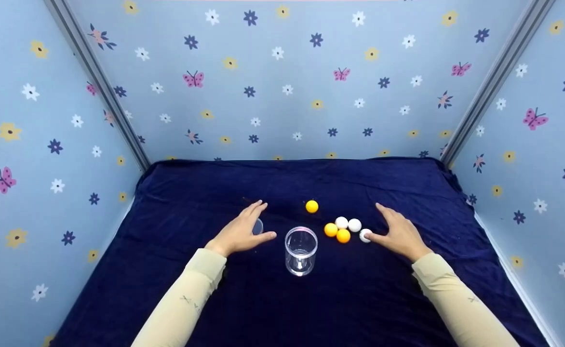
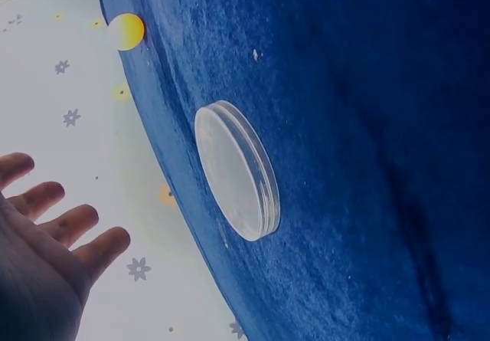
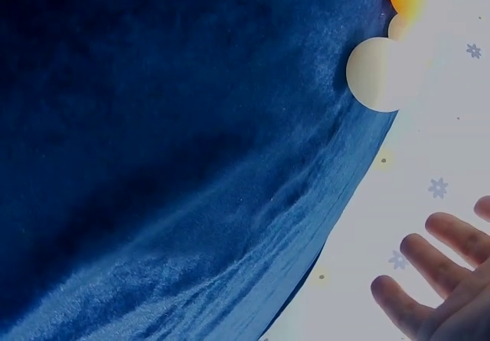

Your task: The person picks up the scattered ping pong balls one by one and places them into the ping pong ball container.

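Left hand (image 1: 239, 233) and right hand (image 1: 400, 236) are loose, fingers apart, one on each side of a clear jar (image 1: 301, 268).

The jar stands up on the blue cloth (image 1: 321, 313), nearer the left thumb than the right one, with its open top facing up. A round, clear lid (image 1: 258, 226) lies flat just beside the left hand, partly hidden by it in the head view. Two orange balls (image 1: 343, 235) and two white balls (image 1: 355, 225) sit in a bunch between the jar and the right hand. One more white ball (image 1: 364, 235) is right by the right thumb; I cannot tell if they touch. One more orange ball (image 1: 312, 206) sits alone, past the jar. Both sleeves (image 1: 191, 284) have small dark marks, too small to read.
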Demonstrator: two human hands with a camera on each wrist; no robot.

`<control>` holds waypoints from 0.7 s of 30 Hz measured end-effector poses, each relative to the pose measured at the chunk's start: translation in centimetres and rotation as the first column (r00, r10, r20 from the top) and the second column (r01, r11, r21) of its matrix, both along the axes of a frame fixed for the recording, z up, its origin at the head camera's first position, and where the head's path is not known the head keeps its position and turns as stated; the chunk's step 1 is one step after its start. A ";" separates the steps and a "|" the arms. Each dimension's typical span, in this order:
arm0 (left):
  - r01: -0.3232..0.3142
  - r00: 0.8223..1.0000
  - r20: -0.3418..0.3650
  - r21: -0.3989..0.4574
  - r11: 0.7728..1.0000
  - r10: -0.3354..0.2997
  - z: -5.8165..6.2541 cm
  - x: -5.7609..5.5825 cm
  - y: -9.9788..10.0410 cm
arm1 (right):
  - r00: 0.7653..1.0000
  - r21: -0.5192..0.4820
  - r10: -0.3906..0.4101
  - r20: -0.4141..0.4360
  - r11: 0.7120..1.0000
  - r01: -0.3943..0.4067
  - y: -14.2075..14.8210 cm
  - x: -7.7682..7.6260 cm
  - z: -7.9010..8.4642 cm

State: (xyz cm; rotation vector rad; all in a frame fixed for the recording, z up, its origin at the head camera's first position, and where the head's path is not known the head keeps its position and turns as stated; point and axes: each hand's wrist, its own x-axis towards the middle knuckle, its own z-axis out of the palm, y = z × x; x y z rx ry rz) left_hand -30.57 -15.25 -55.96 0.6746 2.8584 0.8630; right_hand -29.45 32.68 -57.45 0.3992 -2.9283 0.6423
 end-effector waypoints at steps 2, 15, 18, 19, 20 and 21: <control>-0.001 1.000 0.009 0.011 1.000 0.001 0.0 0.1 0.1 | 1.000 -0.004 -0.002 0.003 1.000 0.002 0.0 0.0 -0.1; 0.024 1.000 0.014 0.142 0.990 -0.026 -0.6 0.4 0.9 | 1.000 -0.048 -0.008 0.017 0.999 0.009 -0.3 0.3 -0.5; 0.031 0.999 0.010 0.154 0.988 -0.033 -0.7 0.4 1.0 | 0.999 -0.059 -0.013 0.032 0.998 0.015 -0.4 0.3 -0.6; 0.033 0.999 0.011 0.157 0.987 -0.035 -0.8 0.4 1.1 | 0.999 -0.060 -0.015 0.037 0.998 0.018 -0.5 0.2 -0.6; 0.035 0.999 0.015 0.159 0.987 -0.038 -0.8 0.4 1.1 | 0.999 -0.061 -0.018 0.042 0.998 0.020 -0.5 0.2 -0.7; 0.039 0.999 0.016 0.169 0.985 -0.043 -0.9 0.5 1.1 | 0.999 -0.062 -0.016 0.044 0.998 0.019 -0.5 0.2 -0.8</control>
